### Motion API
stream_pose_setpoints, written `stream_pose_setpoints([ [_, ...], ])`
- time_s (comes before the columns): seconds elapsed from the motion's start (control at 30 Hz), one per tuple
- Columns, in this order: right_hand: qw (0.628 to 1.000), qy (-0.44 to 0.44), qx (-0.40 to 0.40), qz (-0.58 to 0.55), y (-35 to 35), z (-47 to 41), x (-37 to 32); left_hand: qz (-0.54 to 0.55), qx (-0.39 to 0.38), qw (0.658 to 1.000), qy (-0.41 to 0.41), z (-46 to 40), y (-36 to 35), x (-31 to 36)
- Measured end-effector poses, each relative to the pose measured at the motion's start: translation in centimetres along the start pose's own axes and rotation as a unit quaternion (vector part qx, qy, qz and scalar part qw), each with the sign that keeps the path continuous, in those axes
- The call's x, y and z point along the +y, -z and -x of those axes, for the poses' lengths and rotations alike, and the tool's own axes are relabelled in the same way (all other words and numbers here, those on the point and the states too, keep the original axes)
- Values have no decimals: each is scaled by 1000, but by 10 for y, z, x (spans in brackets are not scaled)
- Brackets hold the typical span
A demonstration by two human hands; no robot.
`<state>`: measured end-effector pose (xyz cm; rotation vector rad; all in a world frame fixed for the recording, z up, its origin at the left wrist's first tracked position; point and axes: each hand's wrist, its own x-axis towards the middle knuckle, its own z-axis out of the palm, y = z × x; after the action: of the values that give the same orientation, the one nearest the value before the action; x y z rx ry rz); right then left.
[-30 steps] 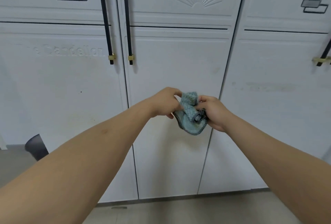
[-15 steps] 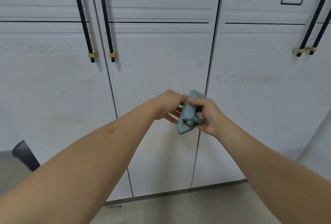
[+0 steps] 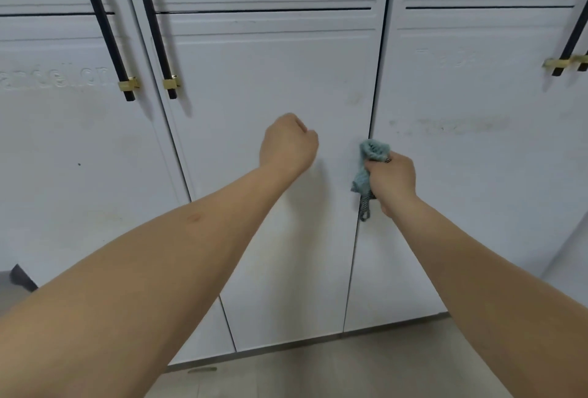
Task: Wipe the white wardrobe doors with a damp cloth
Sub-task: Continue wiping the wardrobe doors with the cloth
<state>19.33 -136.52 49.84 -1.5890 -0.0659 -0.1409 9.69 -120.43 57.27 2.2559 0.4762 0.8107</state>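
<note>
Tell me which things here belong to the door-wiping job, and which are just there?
Part of the job:
blue cloth, gripped in the right hand
white wardrobe doors
smudged streak on the right door

Just there:
left hand, curled, holding nothing
black handles
dark object at floor level

A home, likely a bedroom: white wardrobe doors (image 3: 270,175) with black-and-gold handles (image 3: 152,25) stand on a pale tiled floor (image 3: 318,372).

The wardrobe doors (image 3: 270,86) look like smooth, matt white panels with embossed ridges — smudged grey on the right door (image 3: 451,125). The teal cloth (image 3: 366,171) is a nubby woven textile. Matt black handles (image 3: 152,22) end in shiny brass-coloured metal brackets (image 3: 170,83).
</note>
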Motion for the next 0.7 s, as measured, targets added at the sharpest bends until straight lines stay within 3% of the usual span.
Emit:
stream_pose_setpoints([
  [0.07,995,14,72,71,-8,-17,4,-32,45,998,-12,-7,11,-9],
  [0.17,978,111,90,151,-25,-19,13,-69,61,995,-26,-15,23,-30],
  [0.3,975,153,111,114,-43,-9,29,-121,89,986,-70,-19,39,-63],
  [0.47,964,189,111,150,-81,10,52,-170,105,973,-112,-26,66,-101],
  [0.7,972,204,105,52,-149,50,21,-63,91,984,-137,-34,103,-137],
])
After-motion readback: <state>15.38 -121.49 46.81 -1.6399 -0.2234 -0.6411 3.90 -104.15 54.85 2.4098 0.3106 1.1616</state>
